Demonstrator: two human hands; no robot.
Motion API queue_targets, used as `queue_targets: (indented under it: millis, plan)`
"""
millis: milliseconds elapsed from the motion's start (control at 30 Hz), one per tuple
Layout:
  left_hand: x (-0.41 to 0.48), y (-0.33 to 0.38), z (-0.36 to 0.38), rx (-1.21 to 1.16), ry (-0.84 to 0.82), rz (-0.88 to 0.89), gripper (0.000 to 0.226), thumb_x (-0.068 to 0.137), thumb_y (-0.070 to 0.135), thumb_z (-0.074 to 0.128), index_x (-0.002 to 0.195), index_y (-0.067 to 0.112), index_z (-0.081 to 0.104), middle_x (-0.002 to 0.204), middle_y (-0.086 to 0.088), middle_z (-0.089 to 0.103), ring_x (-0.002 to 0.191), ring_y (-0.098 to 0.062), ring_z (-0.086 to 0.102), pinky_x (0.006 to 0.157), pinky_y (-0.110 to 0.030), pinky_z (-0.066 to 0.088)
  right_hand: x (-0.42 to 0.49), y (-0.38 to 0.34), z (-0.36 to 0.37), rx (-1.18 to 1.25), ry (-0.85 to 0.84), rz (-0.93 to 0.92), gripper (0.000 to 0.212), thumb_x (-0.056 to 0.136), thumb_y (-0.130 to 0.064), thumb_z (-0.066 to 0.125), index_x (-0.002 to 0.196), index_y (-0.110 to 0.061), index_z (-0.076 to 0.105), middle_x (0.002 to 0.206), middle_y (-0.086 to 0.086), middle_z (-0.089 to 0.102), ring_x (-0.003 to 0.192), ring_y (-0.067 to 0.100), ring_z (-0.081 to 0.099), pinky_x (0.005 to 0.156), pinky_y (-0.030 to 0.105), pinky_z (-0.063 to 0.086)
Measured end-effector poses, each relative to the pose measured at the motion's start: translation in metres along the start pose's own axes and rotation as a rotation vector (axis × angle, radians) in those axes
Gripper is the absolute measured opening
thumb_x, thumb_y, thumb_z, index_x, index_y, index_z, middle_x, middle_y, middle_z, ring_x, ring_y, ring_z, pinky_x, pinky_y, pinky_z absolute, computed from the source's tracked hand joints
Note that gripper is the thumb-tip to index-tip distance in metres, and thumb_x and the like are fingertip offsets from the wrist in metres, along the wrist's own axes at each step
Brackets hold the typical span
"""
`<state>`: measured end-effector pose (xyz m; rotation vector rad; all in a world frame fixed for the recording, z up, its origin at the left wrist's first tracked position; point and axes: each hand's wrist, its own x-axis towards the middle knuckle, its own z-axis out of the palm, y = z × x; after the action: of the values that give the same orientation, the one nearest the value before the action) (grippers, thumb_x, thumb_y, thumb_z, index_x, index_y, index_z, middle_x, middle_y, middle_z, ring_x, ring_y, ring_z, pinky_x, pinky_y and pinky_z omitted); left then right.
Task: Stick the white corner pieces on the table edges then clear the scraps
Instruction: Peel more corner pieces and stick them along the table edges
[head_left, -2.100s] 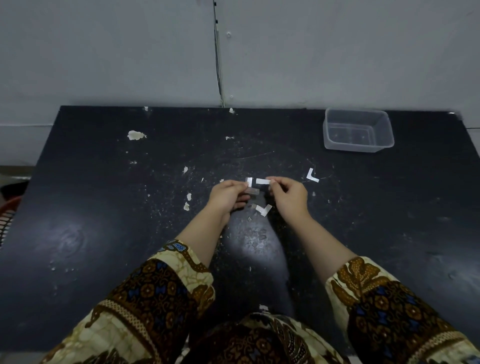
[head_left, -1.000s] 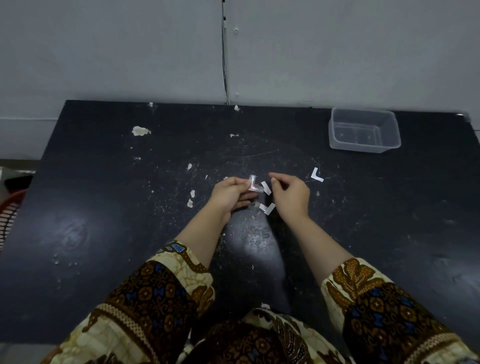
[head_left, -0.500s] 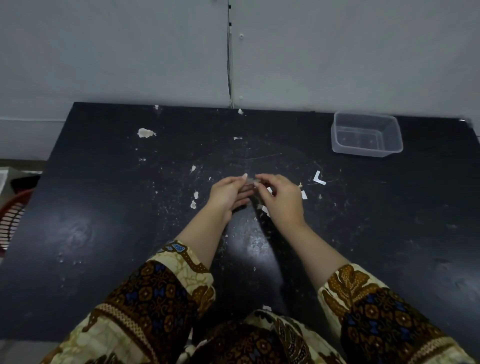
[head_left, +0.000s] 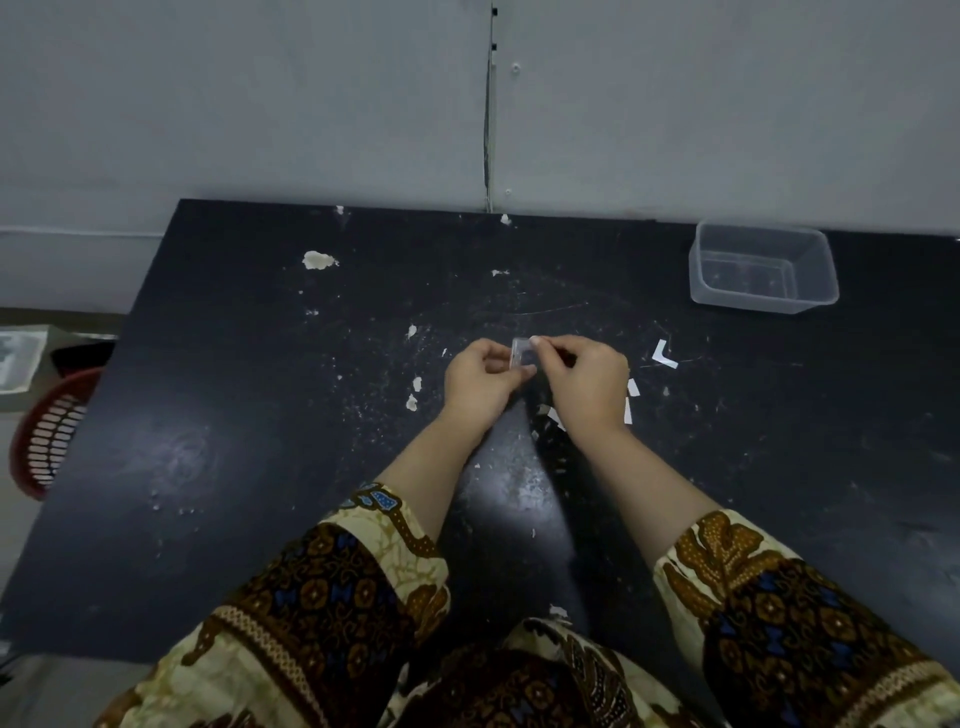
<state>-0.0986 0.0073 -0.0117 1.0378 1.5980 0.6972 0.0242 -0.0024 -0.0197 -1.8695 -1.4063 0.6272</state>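
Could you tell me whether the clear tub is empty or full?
Empty: the tub shows only its bare bottom through the open top.

Plain indoor utility or work room; exact use cannot be determined. Evidence: a worn black table stands against a bare grey painted wall. Its surface is chipped in pale patches and dusted with specks. A thin cable runs up the wall seam. Clear plastic tub at far right; red slatted basket on the floor, left.
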Motion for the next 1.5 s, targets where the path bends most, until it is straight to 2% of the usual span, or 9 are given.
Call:
queue_targets:
  millis: [100, 200, 367, 467, 633, 800, 967, 1300, 1500]
  plan:
    - [0.004, -0.005, -0.007, 0.066, 0.077, 0.033, 0.022, 0.077, 0.025, 0.076, 0.093, 0.015, 0.063, 0.090, -0.002, 0.070, 0.085, -0.016, 0.067, 0.080, -0.032, 0.056, -0.001, -0.008, 0.007, 0.000, -0.017, 0.001, 0.024, 0.089, -0.039, 0.062, 0.094, -0.021, 0.077, 0.084, -0.006, 0.075, 0.077, 0.008, 0.067, 0.072, 0.023, 0.049]
    - [0.007, -0.009, -0.023, 0.077, 0.114, 0.037, 0.020, 0.079, 0.023, 0.075, 0.092, 0.012, 0.064, 0.087, -0.002, 0.070, 0.083, -0.016, 0.068, 0.078, -0.030, 0.056, -0.004, -0.019, 0.018, -0.003, -0.036, -0.018, 0.023, 0.089, -0.038, 0.062, 0.095, -0.022, 0.077, 0.086, -0.007, 0.075, 0.080, 0.006, 0.067, 0.074, 0.021, 0.049]
    - [0.018, -0.019, -0.067, 0.056, 0.194, 0.018, 0.015, 0.077, 0.021, 0.076, 0.084, 0.013, 0.065, 0.082, -0.003, 0.071, 0.079, -0.017, 0.068, 0.071, -0.027, 0.054, -0.005, -0.041, 0.051, 0.034, -0.154, -0.079, 0.029, 0.087, -0.026, 0.067, 0.115, -0.020, 0.070, 0.099, -0.002, 0.071, 0.087, 0.008, 0.065, 0.085, 0.022, 0.052]
    - [0.028, -0.025, -0.110, 0.079, 0.232, 0.032, 0.016, 0.077, 0.020, 0.076, 0.083, 0.010, 0.065, 0.079, -0.002, 0.070, 0.075, -0.016, 0.067, 0.069, -0.026, 0.052, -0.002, -0.066, 0.080, -0.049, -0.216, -0.186, 0.027, 0.084, -0.023, 0.070, 0.111, -0.019, 0.072, 0.096, -0.001, 0.069, 0.080, 0.005, 0.061, 0.082, 0.028, 0.053]
    - [0.045, -0.033, -0.181, 0.139, 0.240, 0.067, 0.016, 0.079, 0.022, 0.075, 0.084, 0.010, 0.065, 0.080, -0.002, 0.070, 0.074, -0.015, 0.066, 0.065, -0.022, 0.053, 0.006, -0.115, 0.133, -0.156, -0.267, -0.270, 0.028, 0.081, -0.025, 0.070, 0.108, -0.019, 0.073, 0.094, 0.001, 0.069, 0.085, 0.017, 0.065, 0.079, 0.036, 0.053]
    - [0.073, -0.039, -0.249, 0.138, 0.275, 0.082, 0.014, 0.079, 0.022, 0.074, 0.080, 0.014, 0.063, 0.077, 0.000, 0.069, 0.075, -0.015, 0.066, 0.073, -0.031, 0.055, 0.023, -0.171, 0.194, -0.221, -0.306, -0.358, 0.025, 0.083, -0.028, 0.068, 0.107, -0.020, 0.073, 0.097, 0.001, 0.069, 0.090, 0.018, 0.065, 0.080, 0.035, 0.052]
    - [0.115, -0.044, -0.315, 0.168, 0.330, 0.121, 0.014, 0.079, 0.022, 0.073, 0.076, 0.018, 0.060, 0.077, 0.001, 0.068, 0.074, -0.015, 0.064, 0.070, -0.030, 0.053, 0.046, -0.217, 0.255, -0.277, -0.318, -0.422, 0.027, 0.085, -0.033, 0.066, 0.110, -0.023, 0.071, 0.101, 0.000, 0.068, 0.095, 0.017, 0.063, 0.077, 0.031, 0.050]
    - [0.220, -0.050, -0.409, 0.222, 0.499, 0.050, 0.016, 0.082, 0.025, 0.069, 0.077, 0.018, 0.056, 0.072, 0.003, 0.061, 0.077, -0.021, 0.061, 0.073, -0.033, 0.051, 0.098, -0.263, 0.353, -0.298, -0.347, -0.394, 0.040, 0.089, -0.038, 0.061, 0.124, -0.019, 0.063, 0.111, 0.004, 0.064, 0.107, 0.023, 0.058, 0.086, 0.034, 0.049]
    - [0.276, -0.049, -0.430, 0.173, 0.583, 0.011, 0.016, 0.086, 0.022, 0.065, 0.080, 0.016, 0.051, 0.079, -0.002, 0.059, 0.075, -0.019, 0.054, 0.065, -0.026, 0.037, 0.135, -0.264, 0.395, -0.395, -0.341, -0.376, 0.050, 0.088, -0.039, 0.061, 0.132, -0.015, 0.055, 0.124, 0.010, 0.057, 0.118, 0.029, 0.050, 0.100, 0.037, 0.040]
